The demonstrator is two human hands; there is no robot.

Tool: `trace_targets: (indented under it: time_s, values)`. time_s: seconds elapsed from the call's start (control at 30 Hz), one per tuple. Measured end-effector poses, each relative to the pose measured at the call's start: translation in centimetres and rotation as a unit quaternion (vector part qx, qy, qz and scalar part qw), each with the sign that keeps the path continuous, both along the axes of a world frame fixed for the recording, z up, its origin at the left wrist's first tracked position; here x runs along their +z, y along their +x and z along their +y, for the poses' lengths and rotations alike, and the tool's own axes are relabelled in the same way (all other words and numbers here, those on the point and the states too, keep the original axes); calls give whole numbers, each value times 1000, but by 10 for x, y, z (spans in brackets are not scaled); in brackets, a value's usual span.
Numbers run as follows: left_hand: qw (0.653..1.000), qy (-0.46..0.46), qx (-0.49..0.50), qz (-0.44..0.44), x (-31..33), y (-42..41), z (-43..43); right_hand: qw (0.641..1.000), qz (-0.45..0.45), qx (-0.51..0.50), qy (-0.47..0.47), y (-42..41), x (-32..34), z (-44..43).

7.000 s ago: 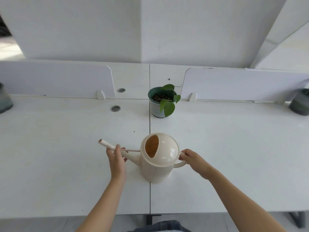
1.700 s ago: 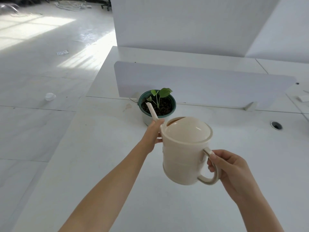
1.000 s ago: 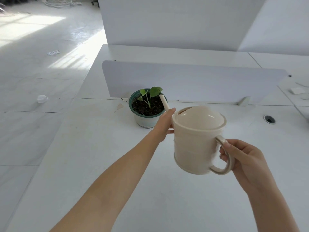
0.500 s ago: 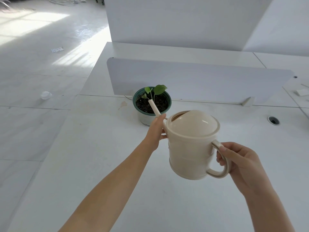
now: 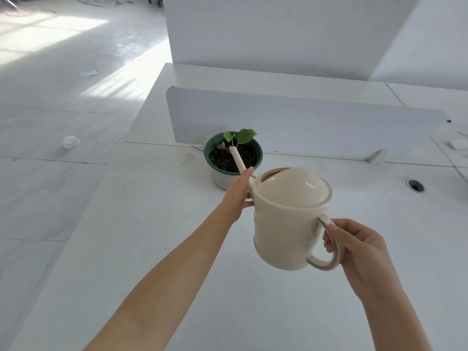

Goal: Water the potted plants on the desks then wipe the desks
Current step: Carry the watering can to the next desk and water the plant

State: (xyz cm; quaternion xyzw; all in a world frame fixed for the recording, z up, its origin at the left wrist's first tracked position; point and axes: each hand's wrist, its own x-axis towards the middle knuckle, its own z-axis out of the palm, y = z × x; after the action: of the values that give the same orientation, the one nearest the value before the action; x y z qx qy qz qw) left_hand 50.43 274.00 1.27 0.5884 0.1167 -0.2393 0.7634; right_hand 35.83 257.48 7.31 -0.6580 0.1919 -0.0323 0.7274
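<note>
I hold a cream watering can (image 5: 288, 219) in the air over the white desk (image 5: 152, 236). My right hand (image 5: 354, 247) grips its loop handle. My left hand (image 5: 239, 192) holds the base of the long spout. The spout tip (image 5: 234, 150) hangs over the dark soil of a small green-rimmed pot (image 5: 233, 158), which holds a seedling with a few green leaves (image 5: 244, 135). The pot stands at the desk's far side, against the white divider panel (image 5: 304, 127). No stream of water shows in the frame.
The desk's left edge drops to a white tiled floor (image 5: 50, 97). A round cable hole (image 5: 415, 185) sits in the desktop at the right. A small stain (image 5: 188, 157) lies left of the pot. A clear cup (image 5: 70, 141) lies on the floor.
The can has stayed tilted toward the pot. The spout tip swung from the pot's right rim a second ago back over the soil, near the seedling.
</note>
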Motion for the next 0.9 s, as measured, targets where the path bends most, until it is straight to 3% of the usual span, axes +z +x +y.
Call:
trace_targets:
  time_s: [0.3,0.5,0.9]
  values:
    - [1000,8,3,26,-20,-25,-5,998,51,-22,3,-29,-26,-13]
    - [998,14,60,6,-29,-47,13,997,77,-19,0,-39,-44,-10]
    - [981,19,188,-40,-36,-117,102,988,100,112,-43,-37,-59,32]
